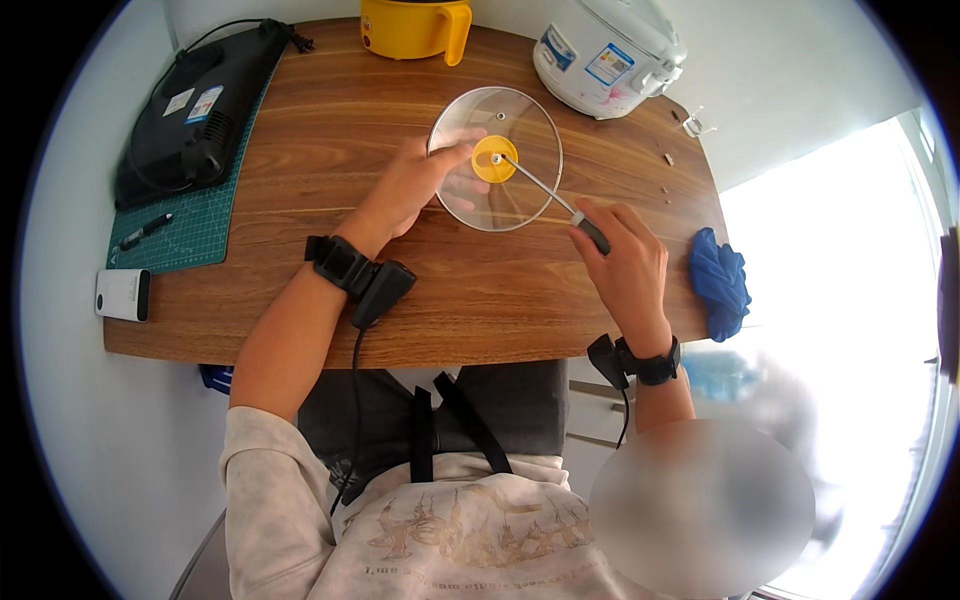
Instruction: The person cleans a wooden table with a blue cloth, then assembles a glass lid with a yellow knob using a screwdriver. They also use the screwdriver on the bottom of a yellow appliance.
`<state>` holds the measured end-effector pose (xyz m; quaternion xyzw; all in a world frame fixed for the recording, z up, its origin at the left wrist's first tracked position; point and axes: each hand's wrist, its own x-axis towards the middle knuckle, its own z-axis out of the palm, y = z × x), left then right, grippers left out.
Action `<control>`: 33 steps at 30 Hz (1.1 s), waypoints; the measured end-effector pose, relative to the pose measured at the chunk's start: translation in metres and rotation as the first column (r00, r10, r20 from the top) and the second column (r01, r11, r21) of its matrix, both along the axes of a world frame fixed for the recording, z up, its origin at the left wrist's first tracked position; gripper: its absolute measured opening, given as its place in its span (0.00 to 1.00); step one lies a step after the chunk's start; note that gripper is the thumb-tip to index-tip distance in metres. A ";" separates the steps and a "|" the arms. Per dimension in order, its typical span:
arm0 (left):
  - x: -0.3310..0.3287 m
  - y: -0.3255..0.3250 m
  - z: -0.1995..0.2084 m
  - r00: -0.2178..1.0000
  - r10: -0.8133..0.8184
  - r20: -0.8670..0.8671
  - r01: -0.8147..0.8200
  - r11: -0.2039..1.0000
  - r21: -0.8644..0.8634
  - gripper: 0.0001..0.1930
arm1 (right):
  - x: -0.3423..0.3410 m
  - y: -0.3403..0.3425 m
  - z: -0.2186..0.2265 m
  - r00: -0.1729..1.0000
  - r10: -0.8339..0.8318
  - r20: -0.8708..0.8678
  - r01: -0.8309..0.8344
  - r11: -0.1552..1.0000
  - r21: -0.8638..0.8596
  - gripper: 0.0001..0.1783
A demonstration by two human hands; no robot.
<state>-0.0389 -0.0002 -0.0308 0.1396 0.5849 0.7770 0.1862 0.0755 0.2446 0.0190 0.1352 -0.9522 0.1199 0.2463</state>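
A round glass lid [525, 115] with a metal rim and a yellow knob [483, 172] at its centre is held over the table. My left hand [425, 175] grips the lid at its left side, the thumb on top near the knob and the other fingers showing through the glass beneath. In my right hand [625, 255] is a screwdriver [548, 188] with a grey handle, my fingers closed round that handle. Its long metal shaft slants to the upper left, and the tip meets the middle of the yellow knob, where a small metal fastener shows.
A yellow pot [405, 28] and a white rice cooker [600, 60] stand at the back. On the left, a black appliance [185, 120] rests on a green cutting mat [215, 225], with a pen [146, 231] and a white power bank [122, 295] nearby. Blue cloth [718, 280] lies at the right edge.
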 end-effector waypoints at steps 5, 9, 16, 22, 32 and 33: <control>0.002 -0.001 0.002 1.000 -0.006 0.026 0.006 1.000 0.006 0.22 | -0.005 -0.003 0.000 1.000 0.002 -0.013 -0.002 1.000 0.030 0.16; 0.000 -0.001 -0.001 0.999 -0.009 0.045 0.009 1.000 -0.009 0.21 | -0.007 -0.002 -0.001 1.000 0.003 -0.008 -0.003 0.999 0.049 0.16; -0.003 -0.005 -0.008 0.995 -0.057 0.081 0.057 0.998 -0.006 0.21 | -0.006 -0.004 0.004 1.000 0.023 0.005 -0.023 0.998 0.060 0.15; -0.005 -0.004 -0.009 0.995 -0.057 0.079 0.059 0.998 -0.024 0.22 | -0.004 0.000 0.001 0.999 0.020 0.031 -0.021 0.999 0.040 0.14; -0.007 -0.003 -0.013 0.997 -0.053 0.052 0.056 0.997 -0.062 0.23 | -0.003 0.001 0.000 0.998 0.031 0.050 -0.034 0.998 0.057 0.13; -0.007 -0.003 -0.013 0.997 -0.054 0.053 0.057 0.996 -0.064 0.23 | -0.003 0.001 -0.001 0.998 0.029 0.051 -0.032 0.998 0.060 0.13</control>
